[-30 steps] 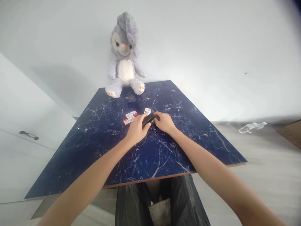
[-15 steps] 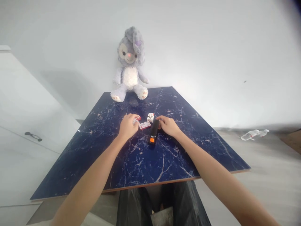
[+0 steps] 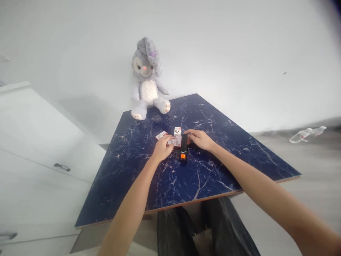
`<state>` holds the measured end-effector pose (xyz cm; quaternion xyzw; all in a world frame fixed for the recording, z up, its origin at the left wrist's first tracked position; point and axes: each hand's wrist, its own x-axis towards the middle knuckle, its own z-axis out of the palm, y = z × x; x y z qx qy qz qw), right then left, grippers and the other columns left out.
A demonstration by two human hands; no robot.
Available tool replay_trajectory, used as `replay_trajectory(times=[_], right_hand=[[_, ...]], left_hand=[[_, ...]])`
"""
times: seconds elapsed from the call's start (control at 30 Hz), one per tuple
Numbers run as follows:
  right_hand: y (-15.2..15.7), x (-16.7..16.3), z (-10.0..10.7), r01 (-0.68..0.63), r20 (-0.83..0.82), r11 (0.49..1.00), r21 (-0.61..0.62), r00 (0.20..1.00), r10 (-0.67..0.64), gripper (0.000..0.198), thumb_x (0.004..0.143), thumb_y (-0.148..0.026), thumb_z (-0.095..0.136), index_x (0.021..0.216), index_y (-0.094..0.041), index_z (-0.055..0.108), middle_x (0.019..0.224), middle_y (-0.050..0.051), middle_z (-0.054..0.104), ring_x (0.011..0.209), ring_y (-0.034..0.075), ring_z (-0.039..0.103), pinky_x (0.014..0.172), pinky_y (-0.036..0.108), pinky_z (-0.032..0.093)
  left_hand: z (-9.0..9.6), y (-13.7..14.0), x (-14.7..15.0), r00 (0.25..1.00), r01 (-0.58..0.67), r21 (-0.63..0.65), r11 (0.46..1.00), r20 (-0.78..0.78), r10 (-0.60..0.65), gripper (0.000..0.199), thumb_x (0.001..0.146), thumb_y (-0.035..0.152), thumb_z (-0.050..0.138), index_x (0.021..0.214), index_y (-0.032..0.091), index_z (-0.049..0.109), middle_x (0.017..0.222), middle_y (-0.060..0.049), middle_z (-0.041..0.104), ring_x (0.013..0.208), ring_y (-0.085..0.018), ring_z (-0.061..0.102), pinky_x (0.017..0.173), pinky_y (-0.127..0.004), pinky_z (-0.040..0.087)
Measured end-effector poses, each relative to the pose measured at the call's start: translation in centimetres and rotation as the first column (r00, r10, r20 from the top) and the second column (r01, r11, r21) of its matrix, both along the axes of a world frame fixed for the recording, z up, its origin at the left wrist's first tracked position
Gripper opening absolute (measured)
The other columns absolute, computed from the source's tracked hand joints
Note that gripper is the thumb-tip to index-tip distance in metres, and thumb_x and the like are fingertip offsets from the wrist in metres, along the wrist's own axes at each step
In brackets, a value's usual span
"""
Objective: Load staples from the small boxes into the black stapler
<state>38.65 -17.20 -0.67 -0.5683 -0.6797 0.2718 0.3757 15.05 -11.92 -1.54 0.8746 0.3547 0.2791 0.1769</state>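
A black stapler [image 3: 184, 145] with an orange patch at its near end lies in the middle of the table. My right hand [image 3: 199, 139] is closed at its far right side, with fingertips against it. To the left, my left hand [image 3: 163, 147] has its fingers and thumb closed on a small flat red-and-white box [image 3: 171, 142], which they partly cover. A similar flat box [image 3: 178, 141] lies between that one and the stapler. Another flat red-and-white box [image 3: 161, 135] rests just beyond my left hand. Behind them stands a little white cube-shaped box [image 3: 177, 131] with a dark picture.
The dark blue marbled table [image 3: 114, 192] has a grey plush toy [image 3: 149, 90] sitting at its far edge, against the wall. A white cabinet [image 3: 34, 177] stands on the left. Clear plastic bottles [image 3: 306, 134] lie on the floor at right.
My left hand has slid a flat box rightward against the one beside the stapler, uncovering another box. The stapler has turned straighter. The view has shifted and tilted.
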Motion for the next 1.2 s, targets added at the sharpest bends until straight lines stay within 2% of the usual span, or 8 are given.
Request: replay_trajectory(times=[0.2,0.4,0.53,0.7,0.83,0.93,1.1,1.2], right_hand=[[-0.2,-0.3,0.4,-0.045,0.002,0.999,0.011,0.999,0.045,0.037,0.089,-0.012,0.040,0.109,-0.023,0.068,0.075,-0.004,0.074,0.078,0.016,0.071,0.082,0.027,0.051],[-0.5,-1.2,0.6,-0.060,0.082,0.996,0.067,0.995,0.054,0.030,0.087,-0.011,0.041,0.092,-0.023,0.068,0.074,-0.003,0.072,0.074,0.015,0.069,0.076,0.024,0.048],[-0.7,-1.5,0.4,-0.064,0.022,0.996,0.066,0.998,0.063,0.027,0.087,-0.012,0.041,0.088,-0.022,0.066,0.075,-0.002,0.072,0.073,0.015,0.068,0.076,0.024,0.048],[-1.2,-1.7,0.7,-0.057,-0.092,0.998,0.035,0.994,0.060,0.036,0.100,-0.032,0.033,0.093,-0.021,0.066,0.074,0.000,0.071,0.076,0.017,0.068,0.080,0.026,0.048],[-1.4,-1.9,1.0,-0.067,-0.009,0.998,0.017,0.998,0.067,0.036,0.092,-0.052,0.053,0.109,-0.022,0.066,0.078,0.001,0.071,0.075,0.019,0.066,0.074,0.028,0.046],[-1.3,-2.2,0.9,-0.061,0.040,0.998,0.012,0.997,0.061,0.046,0.081,-0.049,0.068,0.118,-0.023,0.063,0.085,0.001,0.070,0.075,0.019,0.064,0.071,0.028,0.045],[-0.4,-2.3,0.4,-0.023,-0.050,0.999,-0.033,0.999,0.022,0.050,0.081,-0.044,0.067,0.127,-0.024,0.059,0.087,0.000,0.070,0.079,0.018,0.064,0.074,0.028,0.045],[0.2,-2.3,0.1,0.024,-0.062,0.998,-0.052,0.998,-0.027,0.050,0.082,-0.041,0.065,0.128,-0.024,0.058,0.083,-0.001,0.069,0.076,0.018,0.063,0.073,0.028,0.044]], left_hand=[[0.4,0.9,-1.6,0.977,0.190,-0.010,0.982,-0.100,-0.190,0.065,0.078,0.022,0.066,0.141,0.023,0.051,0.146,-0.008,0.053,0.134,-0.028,0.049,0.113,-0.048,0.039],[-0.8,0.6,-0.2,0.959,0.144,0.086,0.986,-0.260,-0.117,0.071,0.080,0.031,0.067,0.147,0.023,0.046,0.154,-0.009,0.044,0.141,-0.038,0.033,0.113,-0.059,0.030],[-0.6,0.0,0.5,0.958,0.159,0.154,0.975,-0.263,-0.114,0.057,0.084,0.028,0.061,0.140,0.021,0.053,0.145,-0.011,0.051,0.130,-0.032,0.046,0.110,-0.052,0.035],[-0.1,-1.1,0.5,0.977,0.012,0.182,0.983,-0.210,0.027,0.053,0.078,0.032,0.066,0.129,0.020,0.060,0.126,-0.013,0.061,0.121,-0.032,0.054,0.103,-0.048,0.042],[0.0,-1.2,0.7,0.985,-0.011,0.116,0.993,-0.172,0.031,0.061,0.077,0.035,0.069,0.135,0.020,0.056,0.135,-0.013,0.059,0.129,-0.032,0.050,0.110,-0.049,0.037],[0.5,-1.0,0.3,0.992,0.009,0.014,1.000,-0.129,-0.007,0.067,0.077,0.033,0.070,0.140,0.020,0.053,0.137,-0.013,0.059,0.125,-0.031,0.054,0.111,-0.046,0.037],[2.4,-0.6,-2.3,0.970,0.083,-0.242,0.967,-0.202,-0.134,0.083,0.071,0.035,0.078,0.148,0.025,0.047,0.149,-0.011,0.048,0.136,-0.033,0.046,0.115,-0.046,0.033],[3.1,-0.6,-3.9,0.955,0.114,-0.312,0.943,-0.227,-0.191,0.089,0.068,0.036,0.081,0.149,0.031,0.044,0.153,-0.008,0.044,0.138,-0.033,0.043,0.116,-0.046,0.032]])
